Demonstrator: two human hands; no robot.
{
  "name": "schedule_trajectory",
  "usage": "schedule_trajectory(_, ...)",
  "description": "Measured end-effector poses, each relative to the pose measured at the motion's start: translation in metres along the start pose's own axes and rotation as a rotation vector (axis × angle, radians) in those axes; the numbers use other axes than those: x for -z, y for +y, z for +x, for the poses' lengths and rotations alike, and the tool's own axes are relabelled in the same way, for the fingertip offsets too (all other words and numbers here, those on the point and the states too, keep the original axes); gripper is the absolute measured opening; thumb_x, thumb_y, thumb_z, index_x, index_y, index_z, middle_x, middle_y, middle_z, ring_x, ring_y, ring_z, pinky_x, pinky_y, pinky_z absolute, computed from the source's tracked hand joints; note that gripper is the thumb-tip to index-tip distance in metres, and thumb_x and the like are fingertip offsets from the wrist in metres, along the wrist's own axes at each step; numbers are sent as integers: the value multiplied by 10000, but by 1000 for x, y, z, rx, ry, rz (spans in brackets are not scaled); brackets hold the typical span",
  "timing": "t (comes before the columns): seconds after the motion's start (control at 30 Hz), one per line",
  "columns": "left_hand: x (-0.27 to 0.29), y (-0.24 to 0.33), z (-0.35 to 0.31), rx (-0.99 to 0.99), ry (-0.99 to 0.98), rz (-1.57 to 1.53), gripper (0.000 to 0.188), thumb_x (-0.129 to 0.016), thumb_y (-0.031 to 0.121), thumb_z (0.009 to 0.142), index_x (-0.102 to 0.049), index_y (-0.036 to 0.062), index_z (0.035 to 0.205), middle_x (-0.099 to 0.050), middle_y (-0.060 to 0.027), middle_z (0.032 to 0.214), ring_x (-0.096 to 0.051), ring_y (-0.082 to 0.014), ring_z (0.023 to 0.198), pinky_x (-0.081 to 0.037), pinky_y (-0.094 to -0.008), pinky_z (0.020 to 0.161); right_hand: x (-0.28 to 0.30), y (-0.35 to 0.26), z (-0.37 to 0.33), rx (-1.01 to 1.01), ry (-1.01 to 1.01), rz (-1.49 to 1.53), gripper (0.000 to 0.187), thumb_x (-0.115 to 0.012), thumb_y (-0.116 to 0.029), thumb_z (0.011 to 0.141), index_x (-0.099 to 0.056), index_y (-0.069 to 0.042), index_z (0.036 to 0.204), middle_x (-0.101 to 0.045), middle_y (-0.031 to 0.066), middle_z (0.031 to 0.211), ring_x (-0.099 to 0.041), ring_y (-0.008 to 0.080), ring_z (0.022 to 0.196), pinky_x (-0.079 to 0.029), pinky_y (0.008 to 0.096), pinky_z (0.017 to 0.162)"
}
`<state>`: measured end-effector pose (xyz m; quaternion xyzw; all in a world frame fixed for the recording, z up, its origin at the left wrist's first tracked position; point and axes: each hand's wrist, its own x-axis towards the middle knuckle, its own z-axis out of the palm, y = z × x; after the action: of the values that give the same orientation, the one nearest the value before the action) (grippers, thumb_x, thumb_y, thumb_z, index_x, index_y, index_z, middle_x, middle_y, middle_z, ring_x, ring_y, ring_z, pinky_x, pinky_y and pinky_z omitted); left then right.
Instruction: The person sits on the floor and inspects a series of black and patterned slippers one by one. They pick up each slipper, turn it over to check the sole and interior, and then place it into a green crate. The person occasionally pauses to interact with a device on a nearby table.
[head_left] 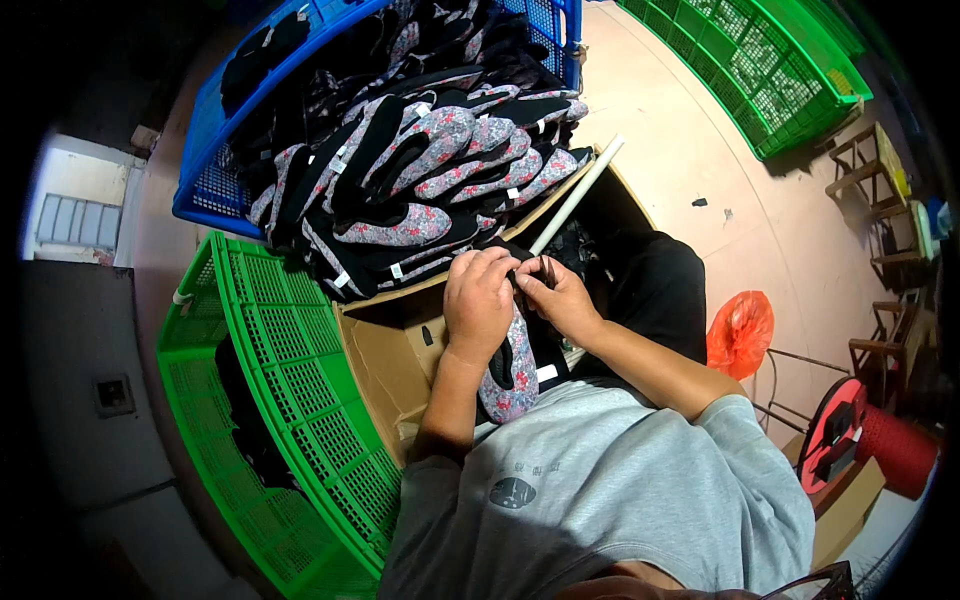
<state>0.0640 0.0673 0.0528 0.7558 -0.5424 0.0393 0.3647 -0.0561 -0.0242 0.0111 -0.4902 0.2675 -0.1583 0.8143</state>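
Shoe (pixel 513 400): a soft fabric slip-on, long and narrow, with a smooth rounded lower end; whether that end is toe or heel I cannot tell
Print: pale grey mottled with darker grey, scattered with small pinkish-red flowers
Opening: dark, narrow and rounded, black inside, on the side of the shoe toward the left forearm
White label (pixel 547 373): a small rectangle on black material just beside the shoe; whether it is fixed to this shoe I cannot tell
Where the shoe is: lengthwise between the two hands and the grey shirt (pixel 620 460), its upper end partly hidden by the left hand, its lower end at the shirt's edge
Left hand (pixel 478 305): back of the hand uppermost, fingers curled over and pinching the shoe's upper end
Right hand (pixel 565 305): just beside the left, thumb and forefinger pinching a dark piece (pixel 547 268) too small to make out
Shoe pile (pixel 445 135): many more with the same flowered grey cloth, black edges and white tags, heaped beyond the hands
Blue crate (pixel 205 165): around the far part of the heap
Cardboard box (pixel 375 365): open, below the heap and beside the left forearm
Pale tube (pixel 577 195): slanting beyond the right hand
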Motion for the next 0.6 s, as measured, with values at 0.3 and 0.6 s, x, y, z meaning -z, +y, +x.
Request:
schedule_trajectory(0.3, -28, -6, -12, 54, 223, -122, 181, -635, -30, 718, -687, 39, 877, -687, -88, 912, -610, -290, 899, -481, -383, 851, 18, 13, -4, -49, 17, 110, 241, -494, -250, 1021, -565, -52, 1139, -649, 57, 892, -566, 79, 638, -460, 229, 525)
schedule_trajectory(0.6, -31, -9, -16, 47, 246, -113, 178, -603, -2, 778, -660, 23, 945, -671, -122, 947, -603, -316, 910, -472, -399, 859, 22, -1, -13, 80, -20, -443, 409, -453, -342, 1030, -444, 17, 1226, -605, 199, 1042, -625, 291, 990, -480, 376, 885)
